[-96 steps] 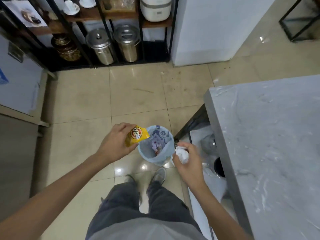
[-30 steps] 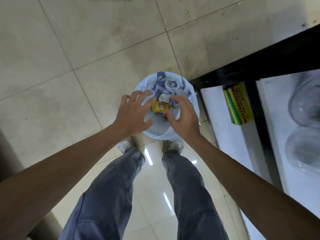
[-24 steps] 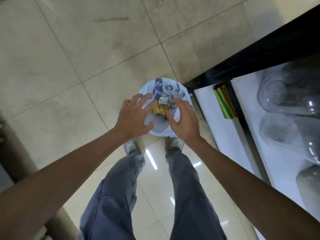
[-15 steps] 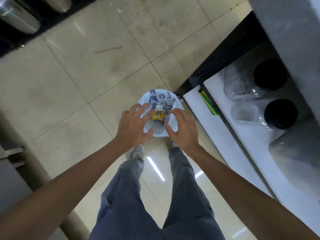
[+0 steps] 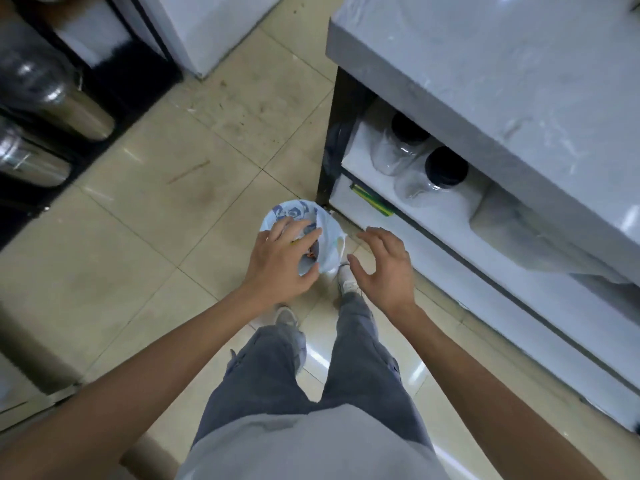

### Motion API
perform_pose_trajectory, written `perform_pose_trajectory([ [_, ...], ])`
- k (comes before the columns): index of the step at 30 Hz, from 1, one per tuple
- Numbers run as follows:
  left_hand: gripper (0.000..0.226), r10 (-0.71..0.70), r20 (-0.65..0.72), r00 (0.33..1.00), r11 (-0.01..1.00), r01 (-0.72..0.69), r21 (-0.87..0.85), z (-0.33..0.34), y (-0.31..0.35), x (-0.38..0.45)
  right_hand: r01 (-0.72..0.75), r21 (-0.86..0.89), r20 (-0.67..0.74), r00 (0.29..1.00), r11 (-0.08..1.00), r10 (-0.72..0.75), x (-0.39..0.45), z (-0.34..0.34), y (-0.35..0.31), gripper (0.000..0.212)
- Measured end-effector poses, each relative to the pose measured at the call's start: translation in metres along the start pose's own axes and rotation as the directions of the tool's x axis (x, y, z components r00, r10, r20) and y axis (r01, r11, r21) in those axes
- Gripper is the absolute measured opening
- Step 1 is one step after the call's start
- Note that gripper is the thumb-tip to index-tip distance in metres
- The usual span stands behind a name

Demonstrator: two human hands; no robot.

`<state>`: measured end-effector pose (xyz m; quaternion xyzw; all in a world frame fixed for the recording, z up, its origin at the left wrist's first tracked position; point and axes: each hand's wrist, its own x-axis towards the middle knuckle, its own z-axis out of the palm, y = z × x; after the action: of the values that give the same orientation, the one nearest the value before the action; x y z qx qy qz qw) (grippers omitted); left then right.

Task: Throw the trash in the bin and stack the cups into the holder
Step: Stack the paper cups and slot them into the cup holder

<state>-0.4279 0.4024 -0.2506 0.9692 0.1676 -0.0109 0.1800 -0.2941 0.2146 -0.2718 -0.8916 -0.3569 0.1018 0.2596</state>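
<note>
A small bin point(image 5: 329, 233) lined with a white and blue patterned bag stands on the tiled floor by the counter's corner. My left hand point(image 5: 282, 259) hovers over the bin's mouth, fingers spread, holding nothing, and hides most of the inside. A bit of orange trash point(image 5: 311, 253) shows under its fingers. My right hand point(image 5: 384, 265) is to the right of the bin, above my shoe, fingers apart and empty. No cups or cup holder are in view.
A grey marble counter point(image 5: 502, 71) fills the right, with a low shelf holding two clear jars with black lids point(image 5: 429, 168) and a yellow-green pack point(image 5: 372, 200). Steel canisters point(image 5: 45, 98) sit on a dark rack at the left. My legs stand just behind the bin.
Both hands let go of the yellow packet and the white crumpled paper into the bin. My head has risen, and my right hand has drawn away to the right of the bin.
</note>
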Motion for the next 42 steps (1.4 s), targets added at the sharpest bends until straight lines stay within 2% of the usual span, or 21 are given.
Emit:
perform_pose_trajectory([
  [9,0.056,0.192,-0.032,0.981,0.981,-0.191,0.013,-0.038,0.055,0.002,-0.117,-0.001,-0.262,0.959,0.993,0.113,-0.055,-0.08,0.006,0.039],
  [15,0.05,0.321,-0.131,0.938,0.946,-0.324,0.001,-0.066,0.107,0.024,-0.089,0.01,-0.424,0.902,0.996,0.085,-0.073,-0.139,0.014,0.036],
  [19,0.051,0.412,-0.173,0.894,0.909,-0.417,0.008,-0.085,0.15,0.048,-0.101,0.022,-0.46,0.882,0.995,0.099,-0.077,-0.184,0.023,0.035],
  [24,0.051,0.49,-0.145,0.859,0.87,-0.492,0.029,-0.103,0.209,0.082,-0.08,0.044,-0.512,0.854,0.996,0.091,-0.079,-0.238,0.047,0.033],
  [30,0.051,0.584,-0.158,0.797,0.808,-0.588,0.021,-0.112,0.281,0.128,-0.138,0.053,-0.553,0.821,0.989,0.144,-0.086,-0.298,0.094,0.036],
  [36,0.048,0.638,-0.13,0.759,0.768,-0.639,0.04,-0.108,0.355,0.173,-0.181,0.059,-0.629,0.757,0.982,0.177,-0.091,-0.353,0.147,0.035],
  [42,0.047,0.673,-0.176,0.718,0.734,-0.679,0.036,-0.095,0.411,0.214,-0.224,0.1,-0.655,0.718,0.969,0.234,-0.098,-0.394,0.189,0.037],
])
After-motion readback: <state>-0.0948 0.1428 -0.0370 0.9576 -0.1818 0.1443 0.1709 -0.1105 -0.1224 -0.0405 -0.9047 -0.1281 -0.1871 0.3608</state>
